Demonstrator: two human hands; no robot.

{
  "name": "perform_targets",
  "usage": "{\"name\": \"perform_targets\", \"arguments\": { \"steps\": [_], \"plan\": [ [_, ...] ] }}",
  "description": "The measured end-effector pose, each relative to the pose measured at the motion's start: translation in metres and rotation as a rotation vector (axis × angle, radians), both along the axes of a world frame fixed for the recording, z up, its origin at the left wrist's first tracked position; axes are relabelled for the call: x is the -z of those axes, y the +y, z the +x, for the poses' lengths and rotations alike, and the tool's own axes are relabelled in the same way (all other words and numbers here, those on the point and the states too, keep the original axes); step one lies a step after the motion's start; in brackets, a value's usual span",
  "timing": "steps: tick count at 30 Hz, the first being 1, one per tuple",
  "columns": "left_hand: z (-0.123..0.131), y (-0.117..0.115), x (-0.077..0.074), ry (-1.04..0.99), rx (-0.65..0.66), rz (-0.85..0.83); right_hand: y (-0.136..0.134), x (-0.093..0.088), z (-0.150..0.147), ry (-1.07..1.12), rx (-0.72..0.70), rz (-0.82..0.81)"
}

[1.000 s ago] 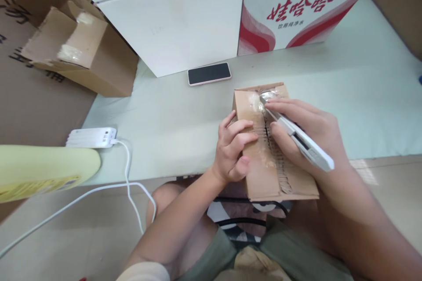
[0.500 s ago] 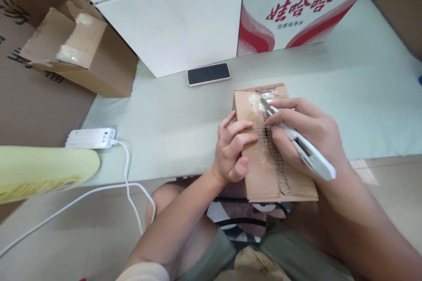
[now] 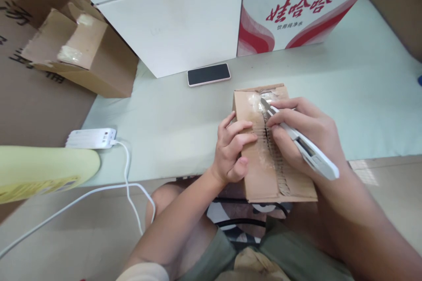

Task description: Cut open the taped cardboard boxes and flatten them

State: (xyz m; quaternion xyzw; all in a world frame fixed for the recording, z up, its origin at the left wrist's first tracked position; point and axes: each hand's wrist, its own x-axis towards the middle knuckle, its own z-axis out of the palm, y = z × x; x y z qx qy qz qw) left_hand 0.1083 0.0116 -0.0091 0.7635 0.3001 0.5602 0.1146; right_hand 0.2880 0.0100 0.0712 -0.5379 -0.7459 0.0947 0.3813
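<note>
A small brown cardboard box (image 3: 260,171) sits at the front edge of the pale green surface, its near end reaching past that edge. Torn tape and a ragged slit run along its top seam. My left hand (image 3: 232,151) holds the box by its left side, fingers curled over onto the top face. In my right hand (image 3: 306,127) is a white utility knife (image 3: 313,156), gripped like a pen with its blade out. The blade tip is at the taped far end of the seam; how deep it goes, I cannot tell.
Beyond the box lies a phone (image 3: 209,74), in front of a large white box (image 3: 178,26) and a red-and-white carton (image 3: 290,17). At left are an open cardboard box (image 3: 108,61), a white power bank (image 3: 90,138) with a cable (image 3: 127,162), and a yellow-green container (image 3: 46,169).
The knife's rear end has shifted slightly to the right, while its tip stays at nearly the same spot. My left hand and the box look almost unmoved.
</note>
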Motion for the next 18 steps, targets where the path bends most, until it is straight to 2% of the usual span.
{"name": "perform_targets", "arguments": {
  "steps": [12,18],
  "plan": [
    [-0.0012,-0.0005,0.0,0.027,0.001,-0.011,0.0009,-0.0018,-0.0025,-0.084,0.011,0.013],
    [-0.0006,-0.0001,0.0007,0.0,0.018,-0.008,-0.0009,-0.0019,-0.0015,-0.015,0.013,0.025]
  ]
}}
